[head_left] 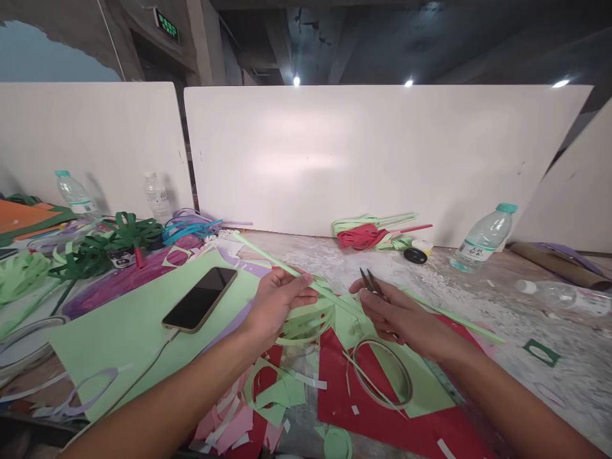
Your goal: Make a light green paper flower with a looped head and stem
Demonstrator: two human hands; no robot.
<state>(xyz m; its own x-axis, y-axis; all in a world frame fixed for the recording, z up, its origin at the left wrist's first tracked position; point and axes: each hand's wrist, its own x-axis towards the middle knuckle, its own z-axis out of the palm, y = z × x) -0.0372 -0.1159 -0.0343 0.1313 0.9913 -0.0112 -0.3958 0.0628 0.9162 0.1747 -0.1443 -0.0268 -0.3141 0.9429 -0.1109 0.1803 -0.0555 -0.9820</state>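
Observation:
In the middle of the head view, my left hand (282, 299) is closed around a thin light green paper stem (261, 252) that slants down to the right. Looped light green paper strips (308, 325) hang below those fingers. My right hand (399, 315) grips a pair of dark scissors (370, 282), blades pointing up and away. The stem's lower end runs close to the right fingertips; whether they touch it I cannot tell. Below lie red paper (335, 401), light green scraps (287, 386) and a roll of tape (408, 387). The scissors' handles are mostly hidden in the palm.
A phone (201, 299) with a cable lies on a green sheet (115, 338) to the left. Finished-looking paper loops, red (359, 236) and dark green (127, 229), sit farther back. A bottle (482, 239) stands right, another (568, 296) lies down. A white panel (382, 146) stands behind.

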